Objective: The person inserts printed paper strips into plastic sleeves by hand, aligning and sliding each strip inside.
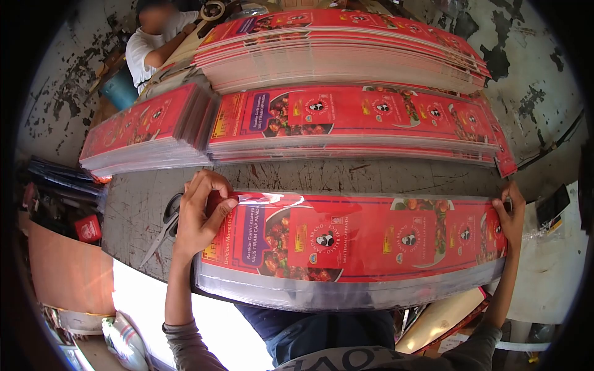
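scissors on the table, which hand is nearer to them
Left. The left hand is right beside the scissors, at the left end of the red printed sheets; the right hand is at their opposite end, far from the scissors.

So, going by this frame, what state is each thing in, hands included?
Left hand: closed on the near printed sheet's far left corner
Right hand: closed at its far right corner
Near printed sheet: flat, print up, glossy
Scissors: lying down, partly hidden
Left pile: stacked, print up
Middle pile: stacked, print up
Far pile: stacked high
Table: scratched
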A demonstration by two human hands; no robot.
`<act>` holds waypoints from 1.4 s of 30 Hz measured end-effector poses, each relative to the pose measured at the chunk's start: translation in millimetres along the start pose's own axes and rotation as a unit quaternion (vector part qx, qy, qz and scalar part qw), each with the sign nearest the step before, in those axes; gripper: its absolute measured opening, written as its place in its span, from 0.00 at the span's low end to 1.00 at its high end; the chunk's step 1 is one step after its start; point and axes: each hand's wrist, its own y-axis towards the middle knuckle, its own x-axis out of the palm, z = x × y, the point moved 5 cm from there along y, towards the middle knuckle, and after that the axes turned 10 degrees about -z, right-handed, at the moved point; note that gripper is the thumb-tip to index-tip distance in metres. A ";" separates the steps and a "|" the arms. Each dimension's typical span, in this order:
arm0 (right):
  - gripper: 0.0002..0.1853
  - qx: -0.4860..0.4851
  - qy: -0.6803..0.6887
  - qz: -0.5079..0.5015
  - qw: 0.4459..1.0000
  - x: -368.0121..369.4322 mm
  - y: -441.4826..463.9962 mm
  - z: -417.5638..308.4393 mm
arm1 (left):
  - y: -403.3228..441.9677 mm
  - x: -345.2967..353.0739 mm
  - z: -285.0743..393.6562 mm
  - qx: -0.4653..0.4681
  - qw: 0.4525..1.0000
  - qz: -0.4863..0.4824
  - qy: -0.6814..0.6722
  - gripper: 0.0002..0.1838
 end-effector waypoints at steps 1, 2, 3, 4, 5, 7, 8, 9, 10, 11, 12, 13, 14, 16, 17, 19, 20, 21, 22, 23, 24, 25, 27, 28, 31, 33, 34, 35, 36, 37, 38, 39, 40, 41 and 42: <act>0.19 0.001 0.001 0.000 1.000 -0.2 -0.9 0.8 | -0.1 0.0 -0.1 0.000 1.000 -0.001 0.000 0.10; 0.19 0.000 -0.016 0.001 1.000 -0.6 -1.1 1.6 | -0.3 0.0 -0.6 -0.002 1.000 0.001 0.008 0.10; 0.18 -0.002 -0.032 0.001 0.999 -0.9 -1.4 2.2 | -0.4 0.0 -0.9 -0.005 1.000 0.003 0.014 0.10; 0.18 -0.003 -0.032 0.000 0.999 -1.0 -1.4 2.7 | 0.0 0.1 -1.1 -0.007 1.000 0.004 0.014 0.10; 0.18 -0.001 -0.029 0.001 1.000 -0.9 -1.5 3.3 | 0.0 0.4 -1.4 -0.006 1.000 0.003 -0.001 0.10; 0.19 0.000 -0.027 0.001 1.000 -0.4 -2.4 5.5 | -1.2 0.7 -2.8 -0.007 1.000 0.003 -0.017 0.09; 0.19 0.004 -0.031 0.002 0.999 -0.7 -3.0 7.4 | -1.8 0.7 -4.0 -0.008 1.000 -0.002 -0.016 0.09; 0.19 0.008 -0.037 0.005 0.999 -1.4 -2.5 8.5 | -1.5 0.6 -4.5 -0.007 1.000 -0.004 -0.015 0.09; 0.19 0.007 -0.037 0.006 0.999 -1.7 -1.6 7.9 | -1.4 0.6 -4.1 -0.006 1.000 -0.003 -0.014 0.09; 0.19 0.004 -0.034 0.005 0.999 -1.5 -1.0 6.8 | -1.7 1.0 -4.1 -0.012 1.000 -0.002 -0.017 0.08; 0.19 0.002 -0.030 0.005 1.000 -1.0 -0.7 6.0 | -1.8 1.3 -4.4 -0.017 1.000 -0.001 -0.020 0.08; 0.19 0.002 -0.030 0.005 1.000 -0.7 -0.3 5.6 | -1.9 1.4 -4.7 -0.017 1.000 -0.001 -0.019 0.08; 0.18 -0.003 -0.037 0.005 0.999 -0.4 0.1 4.8 | -2.2 1.6 -5.8 -0.022 1.000 -0.001 -0.021 0.08; 0.18 -0.006 -0.045 0.003 0.999 0.0 1.0 4.0 | -2.2 2.1 -6.5 -0.029 0.999 -0.001 -0.024 0.08; 0.18 -0.003 -0.045 0.000 0.999 0.3 1.3 3.9 | -1.8 1.9 -6.0 -0.030 1.000 -0.004 -0.008 0.08; 0.18 0.000 -0.045 -0.005 0.999 0.8 0.1 5.7 | -3.0 1.6 -4.4 -0.033 0.999 -0.007 0.008 0.08; 0.19 0.015 -0.039 -0.013 0.999 1.3 -0.1 11.3 | -2.8 1.8 -3.1 -0.035 0.999 -0.010 0.014 0.08; 0.19 0.028 -0.034 -0.019 0.999 1.9 0.8 15.8 | -2.1 1.4 -2.6 -0.036 0.999 -0.013 0.020 0.08; 0.19 0.026 -0.034 -0.016 0.999 1.6 2.0 17.1 | -1.7 1.3 -3.8 -0.035 0.999 -0.010 0.021 0.08; 0.20 0.021 -0.026 -0.017 0.999 1.4 2.0 17.9 | -1.8 3.1 -6.6 -0.039 0.999 -0.014 0.000 0.08; 0.20 0.017 -0.018 -0.016 1.000 1.1 2.0 18.2 | -1.4 4.3 -8.1 -0.042 0.999 -0.020 -0.022 0.08; 0.20 0.016 -0.018 -0.014 1.000 1.3 2.2 16.8 | -0.3 3.8 -6.5 -0.041 0.999 -0.018 -0.021 0.08; 0.20 0.022 -0.011 -0.006 1.000 2.8 2.2 13.5 | 1.2 3.7 -5.5 -0.065 0.997 -0.021 -0.035 0.09; 0.20 0.021 -0.011 -0.002 1.000 2.5 1.9 13.7 | 1.5 3.1 -4.5 -0.062 0.997 -0.020 -0.034 0.09; 0.20 0.012 -0.005 -0.003 1.000 2.0 0.6 15.0 | 2.6 1.1 -3.3 -0.069 0.997 -0.009 0.033 0.10; 0.19 0.007 -0.044 -0.006 0.999 1.6 -0.3 15.4 | 1.3 -0.3 -1.7 -0.048 0.998 0.007 0.046 0.10; 0.19 0.008 -0.045 -0.005 0.999 0.9 0.0 14.6 | 1.0 -0.7 -1.7 -0.048 0.998 0.007 0.045 0.10; 0.18 0.002 -0.059 -0.003 0.998 0.6 -0.3 12.1 | 0.3 -2.4 -0.1 -0.036 0.998 0.017 0.058 0.10; 0.16 -0.003 -0.073 0.000 0.997 0.1 -0.5 10.0 | -0.7 -4.3 2.1 -0.025 0.997 0.027 0.071 0.11; 0.16 -0.003 -0.072 0.001 0.997 -0.1 -0.4 9.7 | -1.7 -4.9 2.6 -0.024 0.997 0.026 0.071 0.11; 0.18 0.003 -0.069 0.013 0.998 -0.8 -1.4 10.0 | -2.8 -6.9 2.4 -0.028 0.998 0.031 0.056 0.11; 0.21 0.008 -0.066 0.028 0.997 -3.5 -1.9 9.5 | -2.8 -10.8 3.5 -0.030 0.998 0.038 0.042 0.11; 0.21 0.007 -0.067 0.036 0.997 -9.8 -1.9 7.0 | -4.0 -15.4 7.5 -0.024 0.998 0.042 0.045 0.11; 0.19 -0.007 -0.066 0.025 0.997 -17.4 -0.2 2.6 | -6.5 -21.8 12.3 -0.012 0.997 0.065 0.047 0.11; 0.17 -0.021 -0.066 0.015 0.998 -25.7 1.7 -2.2 | -7.3 -28.7 16.9 0.001 0.995 0.089 0.047 0.11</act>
